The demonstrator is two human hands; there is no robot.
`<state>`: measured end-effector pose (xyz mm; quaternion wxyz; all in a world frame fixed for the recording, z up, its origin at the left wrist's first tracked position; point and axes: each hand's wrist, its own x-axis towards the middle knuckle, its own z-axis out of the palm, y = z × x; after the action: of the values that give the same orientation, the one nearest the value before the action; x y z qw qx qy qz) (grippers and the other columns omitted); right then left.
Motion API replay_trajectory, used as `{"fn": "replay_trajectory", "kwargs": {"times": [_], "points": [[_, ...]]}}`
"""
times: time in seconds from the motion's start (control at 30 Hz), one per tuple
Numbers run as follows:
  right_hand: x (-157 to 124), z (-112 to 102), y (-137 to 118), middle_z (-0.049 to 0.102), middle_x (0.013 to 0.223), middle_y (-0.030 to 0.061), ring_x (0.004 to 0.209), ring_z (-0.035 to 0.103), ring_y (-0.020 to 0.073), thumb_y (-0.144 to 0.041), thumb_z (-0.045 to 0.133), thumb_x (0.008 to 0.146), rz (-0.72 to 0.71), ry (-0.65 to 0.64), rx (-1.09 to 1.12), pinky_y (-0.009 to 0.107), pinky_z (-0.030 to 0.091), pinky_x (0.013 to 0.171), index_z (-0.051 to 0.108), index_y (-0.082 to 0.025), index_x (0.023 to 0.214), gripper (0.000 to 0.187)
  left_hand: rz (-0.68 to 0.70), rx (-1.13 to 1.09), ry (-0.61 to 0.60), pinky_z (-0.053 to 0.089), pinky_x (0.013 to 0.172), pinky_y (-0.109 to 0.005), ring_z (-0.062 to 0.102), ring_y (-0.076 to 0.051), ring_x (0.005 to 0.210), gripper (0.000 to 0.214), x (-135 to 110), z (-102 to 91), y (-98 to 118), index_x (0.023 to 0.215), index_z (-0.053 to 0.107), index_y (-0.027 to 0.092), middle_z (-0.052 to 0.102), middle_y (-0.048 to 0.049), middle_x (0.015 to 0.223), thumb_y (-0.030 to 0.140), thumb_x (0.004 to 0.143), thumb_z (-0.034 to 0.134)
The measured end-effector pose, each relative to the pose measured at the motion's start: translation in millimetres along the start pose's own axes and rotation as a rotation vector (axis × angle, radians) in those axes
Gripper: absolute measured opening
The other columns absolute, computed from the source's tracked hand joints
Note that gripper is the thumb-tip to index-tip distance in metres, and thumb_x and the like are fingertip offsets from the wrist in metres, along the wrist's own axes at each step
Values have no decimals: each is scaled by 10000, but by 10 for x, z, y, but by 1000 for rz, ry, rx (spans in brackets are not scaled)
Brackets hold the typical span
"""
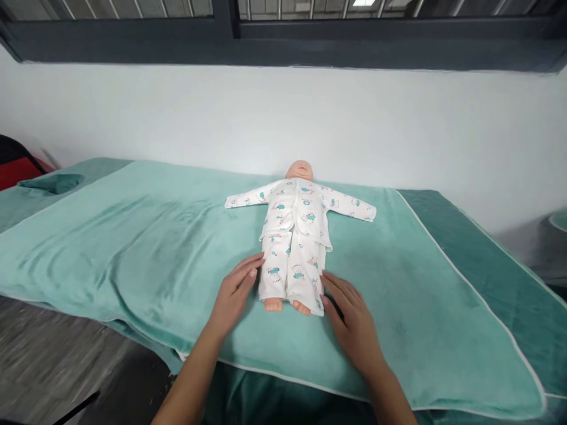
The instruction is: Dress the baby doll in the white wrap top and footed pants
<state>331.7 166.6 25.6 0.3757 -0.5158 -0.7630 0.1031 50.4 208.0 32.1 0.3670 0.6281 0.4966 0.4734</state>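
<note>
A baby doll [302, 169] lies on its back, its head toward the wall and its bare feet toward me. It wears a white printed long-sleeved top [296, 206] and matching trousers [297, 268]. Both sleeves stretch out sideways, and no doll hands show at the cuffs. Toes stick out below the trouser hems. My left hand [234, 293] rests beside the left trouser leg, fingers stretched out, tips at the fabric's edge. At the other leg, my right hand [353, 321] touches the outer edge with fingertips and thumb, which are apart. Neither hand grips the cloth.
A light green plush blanket [168, 236] with pale edging lies under the doll, over a darker green cover [496, 265]. Behind is a white wall [199, 112] below a dark window frame [283, 50]. A red and black item [18, 168] sits at far left.
</note>
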Motion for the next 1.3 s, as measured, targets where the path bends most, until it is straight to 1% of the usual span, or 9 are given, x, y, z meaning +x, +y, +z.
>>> {"fn": "replay_trajectory", "kwargs": {"times": [0.17, 0.3, 0.43, 0.53, 0.7, 0.87, 1.1, 1.2, 1.3], "points": [[-418, 4, -266, 658, 1389, 78, 1294, 619, 268, -283, 556, 997, 83, 46, 94, 544, 484, 1116, 580, -316, 1380, 386, 36, 184, 23, 336, 1228, -549, 561, -251, 1356, 340, -588, 97, -37, 1267, 699, 296, 669, -59, 1386, 373, 1011, 490], [-390, 75, -534, 583, 1453, 97, 1346, 566, 251, -231, 571, 976, 70, 120, 131, 464, 539, 1071, 542, -301, 1392, 423, 76, 341, 137, 367, 1199, -571, 566, -263, 1344, 374, -869, 275, -46, 1331, 625, 319, 658, -50, 1392, 316, 958, 587], [-62, 208, -816, 573, 1466, 105, 1416, 480, 311, -160, 548, 936, -52, 68, -87, 574, 447, 1133, 621, -261, 1258, 346, 69, 402, 230, 479, 1088, -523, 610, -284, 1258, 394, -802, 396, -11, 1295, 624, 283, 678, -82, 1301, 344, 908, 663], [180, 328, -936, 542, 1507, 135, 1448, 426, 371, -129, 570, 900, -31, 25, -257, 674, 350, 1155, 663, -220, 1119, 255, 75, 348, 232, 498, 1056, -483, 638, -266, 1177, 304, -670, 403, 28, 1206, 661, 262, 682, -83, 1211, 361, 919, 653], [315, 404, -934, 587, 1456, 125, 1447, 432, 360, -113, 560, 905, -17, 45, -256, 677, 326, 1162, 661, -225, 938, 155, 72, 195, 188, 532, 979, -415, 643, -243, 1109, 246, -563, 335, 70, 1116, 678, 249, 655, -75, 1130, 382, 911, 664], [199, 367, -979, 665, 1301, 99, 1363, 529, 295, -113, 543, 893, -47, 156, -117, 601, 377, 1162, 619, -236, 908, 146, 52, 84, 219, 539, 893, -339, 632, -204, 1029, 152, -577, 303, 17, 996, 654, 234, 629, -45, 1045, 336, 891, 695], [23, 428, -934, 639, 1356, 114, 1374, 533, 311, -112, 535, 922, -71, 94, -191, 613, 407, 1156, 643, -233, 1136, 269, 103, 156, 229, 555, 872, -337, 648, -202, 1019, 144, -616, 329, -79, 989, 630, 240, 636, -39, 1042, 299, 884, 709], [-192, 382, -889, 613, 1406, 115, 1374, 540, 311, -109, 536, 918, -69, 125, -193, 602, 455, 1135, 585, -261, 1316, 429, 167, 252, 251, 572, 896, -372, 656, -220, 1065, 167, -699, 317, -97, 1076, 620, 254, 646, -58, 1090, 272, 915, 660], [-563, 336, -847, 629, 1388, 129, 1324, 586, 337, -137, 562, 912, -54, 167, -184, 589, 538, 1059, 574, -269, 1350, 457, 220, 341, 284, 593, 893, -394, 674, -232, 1073, 212, -926, 291, -177, 1129, 612, 279, 673, -70, 1104, 212, 929, 606]]}}
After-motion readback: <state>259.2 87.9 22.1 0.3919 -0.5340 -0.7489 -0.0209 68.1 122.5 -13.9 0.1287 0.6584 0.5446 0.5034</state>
